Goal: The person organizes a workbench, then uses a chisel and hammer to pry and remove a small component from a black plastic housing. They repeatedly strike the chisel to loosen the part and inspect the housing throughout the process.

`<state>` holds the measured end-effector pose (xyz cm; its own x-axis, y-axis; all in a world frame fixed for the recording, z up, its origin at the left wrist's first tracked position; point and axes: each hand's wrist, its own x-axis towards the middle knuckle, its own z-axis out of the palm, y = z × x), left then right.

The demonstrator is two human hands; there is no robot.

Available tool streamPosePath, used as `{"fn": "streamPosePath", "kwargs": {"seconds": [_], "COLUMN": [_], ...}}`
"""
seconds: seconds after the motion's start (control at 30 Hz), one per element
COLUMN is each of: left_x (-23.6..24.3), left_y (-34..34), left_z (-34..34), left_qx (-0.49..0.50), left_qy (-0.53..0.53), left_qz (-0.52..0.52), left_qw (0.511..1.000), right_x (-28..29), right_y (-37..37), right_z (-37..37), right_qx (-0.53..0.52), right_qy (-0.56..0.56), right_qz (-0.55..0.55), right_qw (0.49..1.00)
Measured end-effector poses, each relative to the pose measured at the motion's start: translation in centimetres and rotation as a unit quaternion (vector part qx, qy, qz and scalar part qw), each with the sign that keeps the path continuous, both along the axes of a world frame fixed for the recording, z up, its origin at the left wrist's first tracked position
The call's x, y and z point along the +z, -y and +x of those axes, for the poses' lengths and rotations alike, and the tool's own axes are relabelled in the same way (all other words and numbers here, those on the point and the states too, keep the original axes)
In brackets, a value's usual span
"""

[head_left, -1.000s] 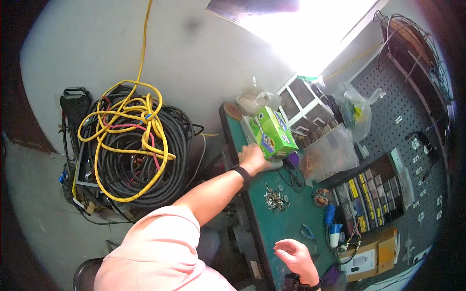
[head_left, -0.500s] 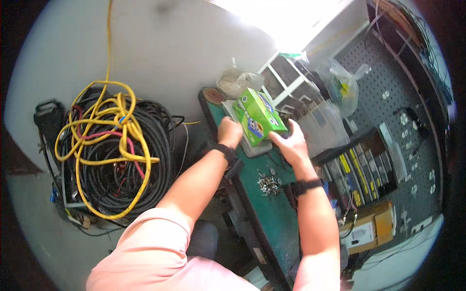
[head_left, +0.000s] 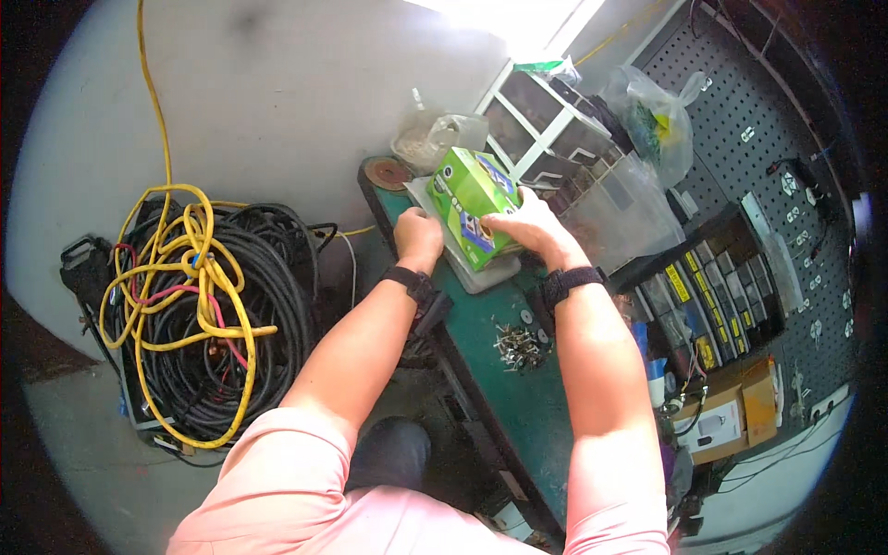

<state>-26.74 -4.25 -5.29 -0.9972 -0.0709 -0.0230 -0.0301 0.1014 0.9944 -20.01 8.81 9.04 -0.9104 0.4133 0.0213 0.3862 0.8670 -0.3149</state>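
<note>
A green cardboard box [head_left: 467,199] with blue pictures stands tilted on a flat grey plastic tray or lid [head_left: 495,276] at the far end of the workbench. My right hand [head_left: 535,227] grips the box's right side, its thumb on the near face and the fingers partly hidden behind. Beside the tray's left edge is my left hand [head_left: 418,236], its fingers curled closed; whatever lies in them is hidden. Both wrists wear black straps. Nearer on the green bench top [head_left: 527,416] lies a pile of small metal fasteners [head_left: 520,347] with a few washers.
Left of the bench sits a big coil of black cable [head_left: 268,268] with a yellow hose [head_left: 199,324] over it. A white-framed drawer cabinet [head_left: 546,120], a clear plastic bin [head_left: 624,208], a parts organizer [head_left: 708,301] and a cardboard box [head_left: 731,416] line the right side.
My right hand has gone from spread fingers at the green box's lower right corner to a grip on its right side. My left hand stays curled. The whole view has shifted slightly.
</note>
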Motion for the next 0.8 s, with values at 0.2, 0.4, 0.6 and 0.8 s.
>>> {"fn": "streamPosePath", "kwargs": {"seconds": [0.2,0.4,0.6,0.8], "left_x": [-0.4,-1.4,0.6,1.4], "left_y": [-0.7,-1.3,-1.0,-1.1], "left_z": [-1.0,-2.0,-0.9,-0.2], "left_qx": [-0.016,0.000,-0.085,-0.053], "left_qy": [-0.049,-0.088,-0.006,0.042], "left_qz": [0.017,0.044,0.170,0.163], "left_qw": [0.999,0.995,0.982,0.984], "right_x": [0.3,2.1,2.2,0.9], "right_y": [-1.6,-2.5,-4.6,-4.4], "right_z": [0.6,2.2,3.0,2.1], "right_qx": [0.006,0.008,0.009,0.024], "right_qy": [-0.041,-0.100,-0.195,-0.207], "right_qz": [0.010,0.039,-0.021,0.011], "right_qw": [0.999,0.994,0.980,0.978]}}
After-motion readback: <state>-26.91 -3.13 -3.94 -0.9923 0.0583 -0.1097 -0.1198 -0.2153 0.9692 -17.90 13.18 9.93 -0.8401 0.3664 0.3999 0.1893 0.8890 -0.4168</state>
